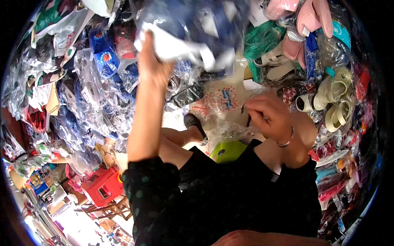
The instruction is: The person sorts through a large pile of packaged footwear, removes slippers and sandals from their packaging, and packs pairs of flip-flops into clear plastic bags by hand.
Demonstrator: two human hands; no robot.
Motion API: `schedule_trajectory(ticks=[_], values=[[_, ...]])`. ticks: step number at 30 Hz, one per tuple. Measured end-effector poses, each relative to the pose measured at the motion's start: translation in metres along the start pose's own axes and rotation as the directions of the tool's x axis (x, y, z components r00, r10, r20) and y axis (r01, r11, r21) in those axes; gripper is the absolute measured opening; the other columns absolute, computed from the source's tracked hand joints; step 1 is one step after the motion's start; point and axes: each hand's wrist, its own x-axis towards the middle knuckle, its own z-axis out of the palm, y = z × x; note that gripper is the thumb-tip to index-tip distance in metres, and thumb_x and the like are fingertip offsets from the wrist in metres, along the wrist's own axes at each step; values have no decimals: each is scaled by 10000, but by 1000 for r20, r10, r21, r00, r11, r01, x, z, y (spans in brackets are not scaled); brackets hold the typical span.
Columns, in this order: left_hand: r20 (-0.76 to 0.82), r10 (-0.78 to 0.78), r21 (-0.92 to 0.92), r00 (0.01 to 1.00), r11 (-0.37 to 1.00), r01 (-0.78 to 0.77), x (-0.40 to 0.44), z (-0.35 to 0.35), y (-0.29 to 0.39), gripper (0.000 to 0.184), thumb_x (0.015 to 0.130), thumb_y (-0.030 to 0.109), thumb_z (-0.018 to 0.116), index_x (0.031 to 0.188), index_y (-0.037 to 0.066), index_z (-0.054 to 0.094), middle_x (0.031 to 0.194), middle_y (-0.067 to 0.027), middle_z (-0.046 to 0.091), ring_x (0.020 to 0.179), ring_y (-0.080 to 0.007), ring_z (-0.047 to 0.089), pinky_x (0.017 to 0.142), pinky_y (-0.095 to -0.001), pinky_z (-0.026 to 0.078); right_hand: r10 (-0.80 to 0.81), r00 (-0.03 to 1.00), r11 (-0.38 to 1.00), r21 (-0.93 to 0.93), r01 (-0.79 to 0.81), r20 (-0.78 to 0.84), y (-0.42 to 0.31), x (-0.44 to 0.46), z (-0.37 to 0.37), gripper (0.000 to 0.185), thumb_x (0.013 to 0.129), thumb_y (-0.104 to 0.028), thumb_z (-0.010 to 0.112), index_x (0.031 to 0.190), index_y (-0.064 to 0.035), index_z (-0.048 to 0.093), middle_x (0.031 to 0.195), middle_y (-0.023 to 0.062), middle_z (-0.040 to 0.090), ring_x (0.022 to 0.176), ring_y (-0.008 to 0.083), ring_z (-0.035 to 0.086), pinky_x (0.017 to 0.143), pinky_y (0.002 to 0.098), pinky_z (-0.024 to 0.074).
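Observation:
My left hand (155,69) is raised at the upper middle and grips the near edge of a clear plastic bag (197,28). Dark blue and white contents show inside it, blurred, so their kind is unclear. Over my knee, my right hand (269,117) is closed with curled fingers; a thin dark thing shows by the fingertips, too small to name. Between the hands lies a pale plastic bag (221,98) with red dots and blue print. Crumpled clear plastic (230,133) sits just below it, above a yellow-green object (227,151) between my legs.
Heaps of plastic-wrapped goods surround me. Blue slippers (104,53) are at the left; cream clogs (334,92) and pink slippers (312,18) are at the right. A red plastic box (102,186) stands lower left. A bare limb (266,240) crosses the bottom edge.

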Motion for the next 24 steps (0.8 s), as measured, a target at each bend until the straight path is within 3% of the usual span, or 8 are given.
schedule_trajectory(ticks=[6, 7, 8, 10, 14, 16, 20, 24], values=[[294, 118, -260, 949, 965, -39, 166, -42, 25, 611, 878, 470, 440, 1242, -16, 384, 1241, -183, 455, 1149, -334, 437, 971, -511, 363, -12, 987, 999, -29, 17, 160, 5, -1, 0, 182, 709, -83, 633, 890, -91, 619, 854, 62, 595, 764, 251, 574, 669, 360, 468], [-16, -8, -237, 1000, 972, 4, 131, -23, 14, 626, 876, 478, 438, 1270, -2, 360, 1284, -162, 424, 1183, -344, 402, 979, -536, 337, -18, 985, 999, -32, 24, 174, 3, -2, 0, 194, 704, -90, 637, 896, -93, 617, 866, 57, 591, 774, 249, 570, 676, 366, 463], [452, -135, -180, 882, 954, 239, 223, -137, 16, 663, 848, 579, 393, 1328, 125, 328, 1369, -123, 332, 1259, -340, 300, 989, -608, 252, -23, 981, 999, -32, 30, 193, 3, -2, -1, 206, 698, -97, 642, 902, -95, 615, 878, 52, 586, 783, 248, 566, 684, 372, 459], [-67, 36, 70, 997, 997, -31, 136, -90, -15, 380, 905, 391, 436, 1114, 77, 482, 1095, -126, 560, 1004, -265, 559, 879, -464, 454, -5, 970, 999, -39, 15, 242, 3, 2, -4, 227, 690, -95, 649, 913, -94, 609, 881, 48, 580, 787, 244, 561, 692, 373, 454], [281, -213, 284, 936, 950, 131, 27, -157, -72, 347, 886, 360, 496, 1051, 55, 516, 979, -111, 599, 924, -241, 584, 829, -389, 484, 51, 944, 999, -11, -49, 326, 1, 4, -6, 278, 671, -78, 665, 939, -93, 593, 889, 43, 564, 791, 242, 548, 720, 371, 441], [129, -514, 427, 848, 801, 421, -15, -215, -111, 340, 881, 331, 509, 1046, 33, 506, 917, -103, 605, 849, -237, 594, 799, -350, 494, 66, 931, 997, 5, -73, 360, 3, 6, -2, 285, 667, -72, 669, 940, -92, 590, 888, 46, 564, 785, 247, 547, 711, 376, 444], [-691, -381, 168, 615, 742, 649, -72, -369, -207, 312, 882, 269, 511, 1075, 24, 492, 997, -126, 535, 875, -239, 540, 771, -424, 481, 110, 917, 993, -12, -114, 384, 8, 10, 6, 302, 655, -61, 679, 943, -86, 588, 885, 63, 565, 769, 261, 549, 683, 381, 457], [-739, -530, -244, 416, 786, 568, -110, -485, -254, 303, 879, 254, 513, 1119, 77, 464, 997, -88, 509, 921, -256, 507, 809, -448, 447, 143, 893, 990, -65, -127, 427, 18, 12, 17, 320, 646, -64, 684, 950, -80, 589, 883, 75, 567, 767, 268, 554, 677, 376, 471]])
